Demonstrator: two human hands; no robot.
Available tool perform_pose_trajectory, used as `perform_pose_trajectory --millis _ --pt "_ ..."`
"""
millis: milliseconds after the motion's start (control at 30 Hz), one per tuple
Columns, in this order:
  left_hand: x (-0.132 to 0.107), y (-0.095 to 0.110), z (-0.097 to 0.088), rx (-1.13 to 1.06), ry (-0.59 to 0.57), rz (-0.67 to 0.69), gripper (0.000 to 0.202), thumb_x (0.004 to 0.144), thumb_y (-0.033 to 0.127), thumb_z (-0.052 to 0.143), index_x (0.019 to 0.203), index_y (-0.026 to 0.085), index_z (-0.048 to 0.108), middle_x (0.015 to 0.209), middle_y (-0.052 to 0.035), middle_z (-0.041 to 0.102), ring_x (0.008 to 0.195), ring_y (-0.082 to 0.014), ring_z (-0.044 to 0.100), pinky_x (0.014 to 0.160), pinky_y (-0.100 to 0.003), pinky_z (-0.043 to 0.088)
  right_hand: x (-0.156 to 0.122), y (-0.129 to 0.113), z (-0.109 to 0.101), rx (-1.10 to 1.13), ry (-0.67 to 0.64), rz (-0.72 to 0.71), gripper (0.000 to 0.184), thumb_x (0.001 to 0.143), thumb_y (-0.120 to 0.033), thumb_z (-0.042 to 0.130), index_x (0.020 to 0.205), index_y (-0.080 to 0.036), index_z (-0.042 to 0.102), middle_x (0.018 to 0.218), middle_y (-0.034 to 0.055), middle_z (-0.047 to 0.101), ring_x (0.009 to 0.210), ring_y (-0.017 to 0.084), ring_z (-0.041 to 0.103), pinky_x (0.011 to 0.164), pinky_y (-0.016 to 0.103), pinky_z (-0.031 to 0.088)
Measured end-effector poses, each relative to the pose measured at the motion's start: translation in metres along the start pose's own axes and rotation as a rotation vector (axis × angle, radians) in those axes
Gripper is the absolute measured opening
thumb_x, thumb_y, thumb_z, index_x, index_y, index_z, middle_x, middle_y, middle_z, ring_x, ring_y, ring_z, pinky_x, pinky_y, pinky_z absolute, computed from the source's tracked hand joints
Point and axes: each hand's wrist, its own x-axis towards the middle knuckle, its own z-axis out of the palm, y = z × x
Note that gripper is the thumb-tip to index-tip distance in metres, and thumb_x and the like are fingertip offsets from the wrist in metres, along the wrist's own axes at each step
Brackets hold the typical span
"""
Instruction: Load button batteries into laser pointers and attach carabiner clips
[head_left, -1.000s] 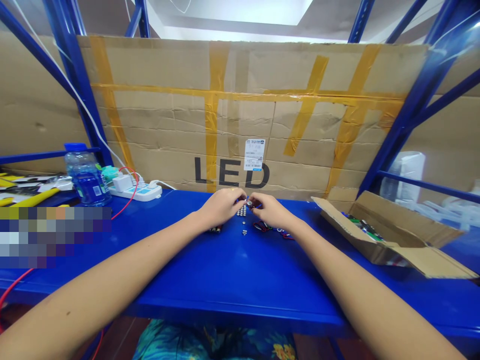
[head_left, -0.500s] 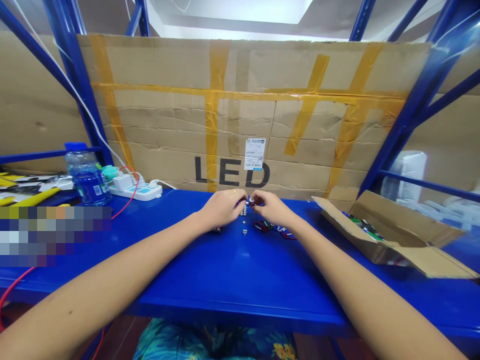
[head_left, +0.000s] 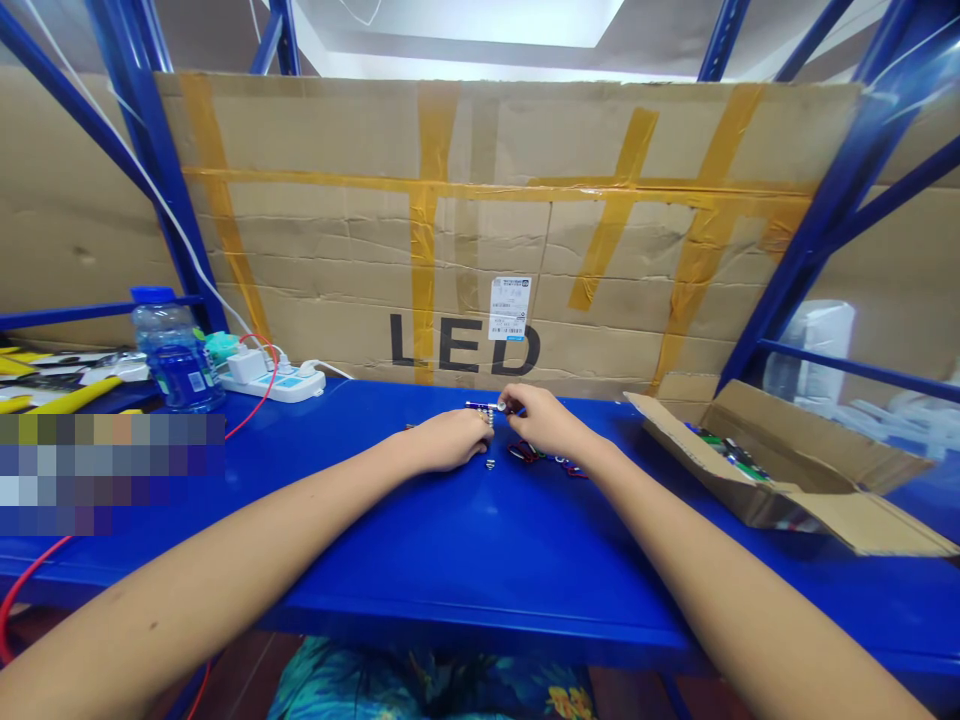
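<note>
My right hand [head_left: 541, 418] is pinched on a small purple rod-shaped part with a silver tip [head_left: 484, 406], held level just above the blue table [head_left: 480, 540]. My left hand [head_left: 450, 440] lies low on the table, fingers curled down over small silver pieces [head_left: 488, 464]; what it holds, if anything, is hidden. Red and black clips or wires [head_left: 540, 456] lie under my right wrist.
An open cardboard box [head_left: 780, 470] holding green parts sits at the right. At the left stand a water bottle [head_left: 174, 350] and a white power strip [head_left: 274, 378] with a red wire. A taped cardboard sheet marked LED [head_left: 465, 230] forms the back wall.
My left hand has let go of the small part and dropped onto the table. My right hand now holds the purple part alone, sticking out to the left.
</note>
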Motion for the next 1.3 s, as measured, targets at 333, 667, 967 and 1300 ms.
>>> perform_pose_trajectory --millis 333,667,967,1300 --pt "-0.001 0.005 -0.02 0.089 -0.046 -0.106 0.005 0.083 0.019 0.054 0.082 0.016 0.059 0.084 -0.0076 0.066 0.075 -0.0211 0.063 0.065 -0.029 0.046 0.0 -0.003 -0.001 0.017 0.015 0.014 0.022 0.07 -0.004 0.048 0.084 -0.018 0.057 0.083 0.0034 0.064 0.075 0.016 0.054 0.067 0.027 0.039" --pt "0.001 0.005 -0.031 -0.07 0.424 -0.104 0.011 0.092 0.022 0.05 0.095 0.017 0.06 0.09 -0.0046 0.069 0.083 -0.0169 0.064 0.076 -0.03 0.05 0.0 -0.012 0.001 0.304 -0.033 0.026 0.014 0.074 -0.012 0.053 0.085 -0.018 0.059 0.082 0.0015 0.065 0.075 0.016 0.057 0.069 0.028 0.043" --pt "0.0 0.009 -0.036 -0.085 0.416 -0.004 0.013 0.09 0.016 0.049 0.095 0.016 0.062 0.09 -0.0056 0.068 0.085 -0.0165 0.063 0.078 -0.031 0.049 0.0 -0.021 -0.002 0.591 -0.089 0.114 0.01 0.072 -0.016 0.059 0.082 -0.017 0.059 0.078 0.0021 0.065 0.074 0.017 0.061 0.071 0.032 0.049" --pt "0.0 0.01 -0.034 -0.186 0.433 -0.15 0.013 0.085 0.022 0.058 0.097 0.016 0.058 0.085 -0.0032 0.064 0.074 -0.0144 0.059 0.067 -0.028 0.046 -0.001 -0.031 -0.004 0.769 -0.046 0.151 0.008 0.071 -0.017 0.062 0.078 -0.018 0.057 0.07 0.0 0.064 0.068 0.015 0.062 0.07 0.032 0.051"
